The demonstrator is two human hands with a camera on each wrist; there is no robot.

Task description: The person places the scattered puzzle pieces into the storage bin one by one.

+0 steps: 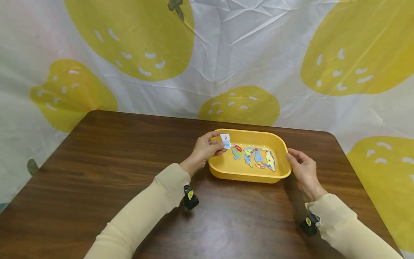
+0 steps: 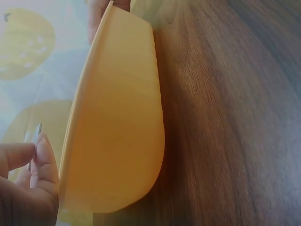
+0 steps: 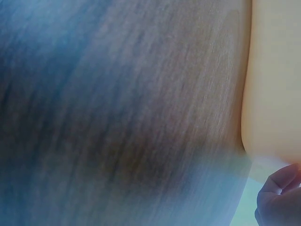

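My left hand [image 1: 204, 148] pinches a small flat puzzle piece [image 1: 225, 139], white above and light blue below, over the left end of a yellow plastic basin [image 1: 245, 177]. Seen from the left wrist, the piece [image 2: 38, 134] is edge-on between thumb and fingers. At the opposite end my right hand [image 1: 304, 171] grips the basin's rim, thumb on the near side. Several colourful, irregular map-like pieces [image 1: 248, 155] lie flat on the basin's bottom, toward its middle and right.
The basin stands on a dark brown wood-grain table [image 1: 129, 162], toward its far edge. Behind the table hangs a white cloth [image 1: 239, 54] printed with large yellow fruit. A small black camera is strapped at each wrist.
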